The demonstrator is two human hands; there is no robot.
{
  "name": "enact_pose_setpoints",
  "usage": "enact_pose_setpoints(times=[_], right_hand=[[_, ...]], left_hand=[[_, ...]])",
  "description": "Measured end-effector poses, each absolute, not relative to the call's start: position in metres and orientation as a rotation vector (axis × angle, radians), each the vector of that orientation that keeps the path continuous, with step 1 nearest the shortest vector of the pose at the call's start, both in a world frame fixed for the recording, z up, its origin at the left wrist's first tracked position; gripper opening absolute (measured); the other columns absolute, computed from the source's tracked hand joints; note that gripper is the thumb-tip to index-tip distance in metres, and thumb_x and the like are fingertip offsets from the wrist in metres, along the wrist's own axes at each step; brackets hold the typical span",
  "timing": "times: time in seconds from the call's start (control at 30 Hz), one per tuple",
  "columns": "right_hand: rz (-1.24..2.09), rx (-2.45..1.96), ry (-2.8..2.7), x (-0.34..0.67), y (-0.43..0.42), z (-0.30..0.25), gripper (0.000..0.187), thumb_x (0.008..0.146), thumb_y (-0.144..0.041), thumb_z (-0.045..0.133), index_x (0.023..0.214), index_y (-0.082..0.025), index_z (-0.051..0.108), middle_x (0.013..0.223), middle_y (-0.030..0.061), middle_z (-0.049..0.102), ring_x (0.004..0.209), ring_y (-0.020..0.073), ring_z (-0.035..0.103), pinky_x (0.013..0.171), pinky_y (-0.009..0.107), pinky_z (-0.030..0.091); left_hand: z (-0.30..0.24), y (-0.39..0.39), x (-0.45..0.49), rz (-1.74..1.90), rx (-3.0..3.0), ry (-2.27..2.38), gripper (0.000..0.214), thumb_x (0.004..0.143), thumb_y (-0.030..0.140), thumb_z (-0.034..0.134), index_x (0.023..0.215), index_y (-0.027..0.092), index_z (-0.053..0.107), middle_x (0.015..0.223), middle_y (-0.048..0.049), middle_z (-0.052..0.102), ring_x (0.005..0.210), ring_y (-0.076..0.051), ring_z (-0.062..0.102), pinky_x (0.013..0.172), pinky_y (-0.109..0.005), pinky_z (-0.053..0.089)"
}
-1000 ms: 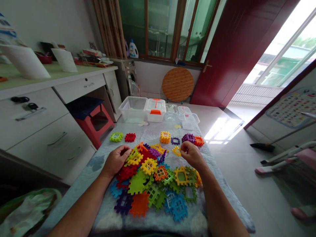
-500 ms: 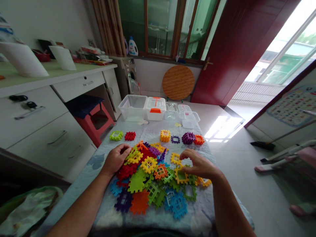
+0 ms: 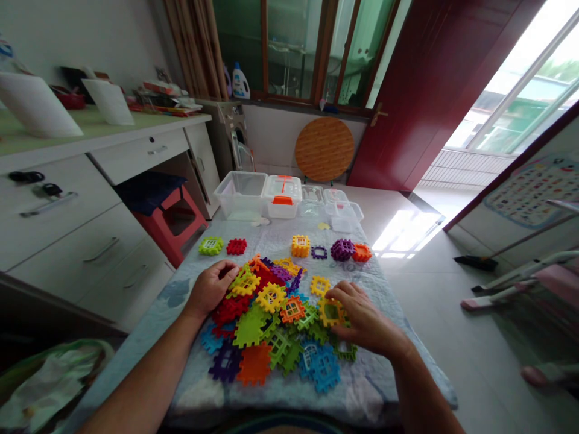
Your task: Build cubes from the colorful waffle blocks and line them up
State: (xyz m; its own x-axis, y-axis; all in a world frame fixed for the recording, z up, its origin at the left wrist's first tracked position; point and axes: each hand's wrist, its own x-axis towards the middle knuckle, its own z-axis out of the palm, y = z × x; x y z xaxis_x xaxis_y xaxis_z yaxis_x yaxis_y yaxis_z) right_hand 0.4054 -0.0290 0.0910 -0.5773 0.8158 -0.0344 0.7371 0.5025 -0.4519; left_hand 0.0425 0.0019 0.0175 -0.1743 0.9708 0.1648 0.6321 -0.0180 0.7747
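A heap of colourful plastic interlocking building tiles [image 3: 251, 325] with toothed edges lies on the cloth-covered table. My left hand [image 3: 211, 289] rests at the heap's left side, thumb and fingers curled together beside a lime-green tile [image 3: 237, 283]. What its fingertips hold, if anything, is hidden. On the right side, my right hand [image 3: 364, 316] spans a yellow square frame tile [image 3: 332, 313], fingers at its upper edge and thumb at its lower edge. Just beyond it lies a smaller yellow window tile [image 3: 319, 286].
Behind the heap stand sorted groups: lime-green tiles [image 3: 210, 245], red tiles [image 3: 236, 246], yellow tiles [image 3: 300, 245], a dark purple frame [image 3: 319, 252], purple tiles [image 3: 342, 249] and orange tiles [image 3: 362, 252]. Clear plastic boxes [image 3: 239, 202] line the far edge. A red stool [image 3: 174, 226] stands left.
My right hand has lowered and spread over the yellow frame tile, its thumb now at the near edge. My left hand has stayed nearly still. The view has shifted slightly.
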Motion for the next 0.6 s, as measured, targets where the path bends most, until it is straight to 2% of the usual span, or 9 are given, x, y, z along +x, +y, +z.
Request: enact_pose_setpoints(times=[0.2, 0.43, 0.6], right_hand=[[0.493, -1.454, -2.329, 0.404, 0.009, 0.088, 0.035, 0.076, -0.036, 0.069, 0.106, -0.022, 0.056, 0.102, 0.0061, 0.055, 0.096, 0.0224, 0.054, 0.087, 0.037, 0.044], [0.465, -1.617, -2.487, 0.381, 0.043, 0.059, 0.038, 0.069, -0.037, 0.073, 0.098, -0.017, 0.057, 0.099, 0.0077, 0.055, 0.095, 0.0229, 0.054, 0.084, 0.032, 0.041], [0.451, -1.655, -2.548, 0.38, 0.041, 0.052, 0.042, 0.065, -0.039, 0.075, 0.095, -0.018, 0.056, 0.098, 0.0073, 0.056, 0.091, 0.0223, 0.052, 0.08, 0.031, 0.04]], left_hand=[[0.018, 0.002, 0.042, 1.052, 1.666, 1.826, 0.037, 0.081, 0.053, 0.05, 0.085, 0.02, 0.065, 0.083, -0.0019, 0.07, 0.079, -0.02, 0.062, 0.077, -0.028, 0.047], [0.019, 0.001, 0.042, 1.044, 1.677, 1.825, 0.036, 0.081, 0.053, 0.049, 0.083, 0.02, 0.064, 0.082, -0.0017, 0.07, 0.079, -0.02, 0.063, 0.078, -0.028, 0.046], [0.017, 0.002, 0.042, 1.046, 1.677, 1.833, 0.036, 0.081, 0.052, 0.05, 0.085, 0.02, 0.065, 0.083, -0.0013, 0.07, 0.078, -0.02, 0.063, 0.077, -0.028, 0.046]])
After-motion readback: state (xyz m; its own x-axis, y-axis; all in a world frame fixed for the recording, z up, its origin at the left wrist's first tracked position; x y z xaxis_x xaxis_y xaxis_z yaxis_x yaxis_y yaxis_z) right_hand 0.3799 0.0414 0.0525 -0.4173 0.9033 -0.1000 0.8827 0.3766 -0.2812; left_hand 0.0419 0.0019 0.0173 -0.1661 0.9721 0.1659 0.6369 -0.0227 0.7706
